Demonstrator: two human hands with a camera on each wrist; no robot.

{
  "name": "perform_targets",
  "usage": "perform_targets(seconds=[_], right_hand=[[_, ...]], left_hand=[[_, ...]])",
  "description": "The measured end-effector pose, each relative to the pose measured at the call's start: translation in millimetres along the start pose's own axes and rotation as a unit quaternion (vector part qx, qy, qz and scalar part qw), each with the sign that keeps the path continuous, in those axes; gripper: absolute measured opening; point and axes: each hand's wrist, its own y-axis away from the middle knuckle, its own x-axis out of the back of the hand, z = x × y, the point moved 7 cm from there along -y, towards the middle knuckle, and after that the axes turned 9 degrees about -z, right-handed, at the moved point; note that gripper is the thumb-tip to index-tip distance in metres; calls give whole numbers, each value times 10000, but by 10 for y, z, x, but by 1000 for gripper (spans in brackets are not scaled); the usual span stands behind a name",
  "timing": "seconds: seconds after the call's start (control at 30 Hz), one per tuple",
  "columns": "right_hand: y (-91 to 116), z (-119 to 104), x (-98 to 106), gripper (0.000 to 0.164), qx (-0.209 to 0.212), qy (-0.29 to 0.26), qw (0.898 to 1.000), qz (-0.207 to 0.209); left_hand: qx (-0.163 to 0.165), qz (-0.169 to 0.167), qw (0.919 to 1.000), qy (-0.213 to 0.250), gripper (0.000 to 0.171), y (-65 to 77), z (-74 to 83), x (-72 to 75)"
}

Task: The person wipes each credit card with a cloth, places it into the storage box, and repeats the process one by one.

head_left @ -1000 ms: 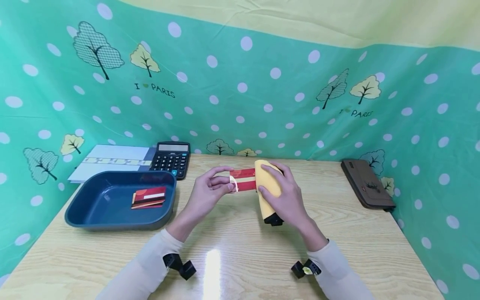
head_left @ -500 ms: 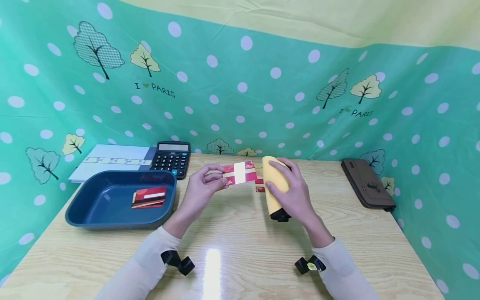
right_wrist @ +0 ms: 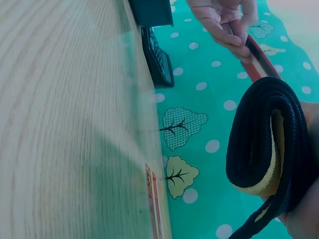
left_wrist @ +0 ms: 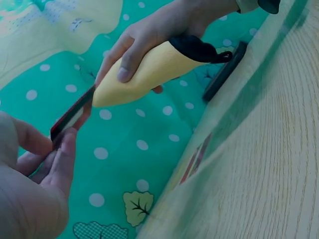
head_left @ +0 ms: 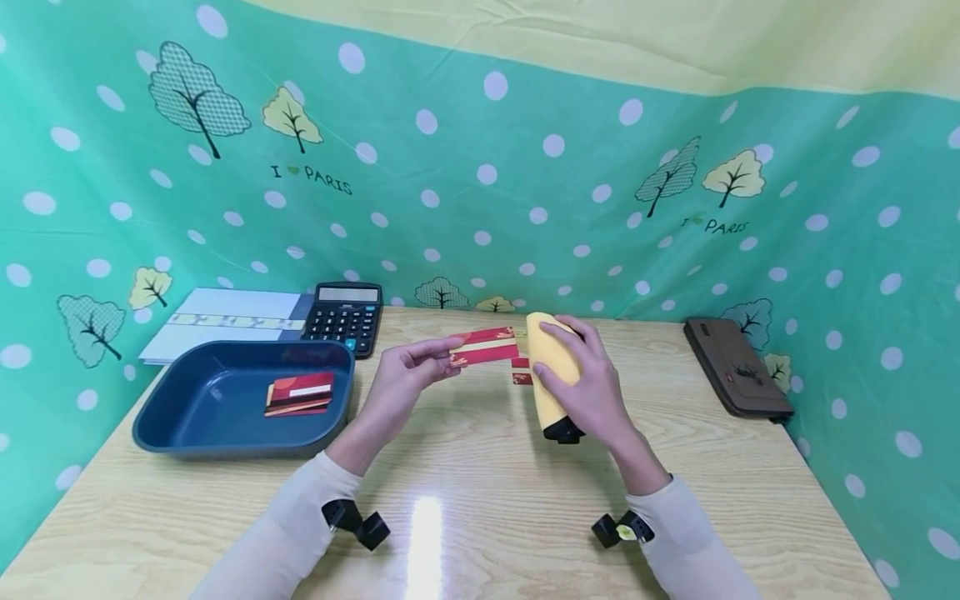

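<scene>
My left hand [head_left: 401, 383] pinches a red bank card [head_left: 483, 347] with a pale stripe by its left end, held up over the table. To its right, my right hand [head_left: 592, 392] grips a rolled yellow cloth [head_left: 551, 371] with a black edge. The right wrist view looks onto the end of the roll [right_wrist: 261, 134], whose black layers wrap a yellow inside. The card's far end comes close to the roll. A second red card [head_left: 521, 372] lies on the table behind the cloth, partly hidden by it.
A dark blue bin [head_left: 168, 446] at left holds several red and yellow cards [head_left: 300, 393]. Behind it are a black calculator [head_left: 343, 321] and a white folder [head_left: 232, 304]. A brown wallet [head_left: 735, 367] lies at far right, near the green curtain [head_left: 480, 217].
The card has come away from the cloth and tilted, its bright glare appearing and then going. My right hand and the cloth have shifted slightly right, uncovering part of the card on the table.
</scene>
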Motion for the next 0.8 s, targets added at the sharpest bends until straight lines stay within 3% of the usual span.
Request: perform_targets(seconds=[0.17, 0.47, 0.63, 0.8], right_hand=[[4, 10, -1, 55, -43, -39, 10000, -23], [9, 5, 1, 55, -41, -92, 9999, -40], [3, 1, 0, 55, -39, -98, 9999, -37], [3, 0, -5, 55, -40, -123, 9999, -57]], left_hand=[[-189, -65, 9998, -50, 36, -18, 7, -6], [-296, 347, 9989, 109, 28, -31, -10, 48], [-81, 733, 9968, -316, 28, -13, -39, 109], [-173, 856, 9947, -550, 30, -3, -28, 126]])
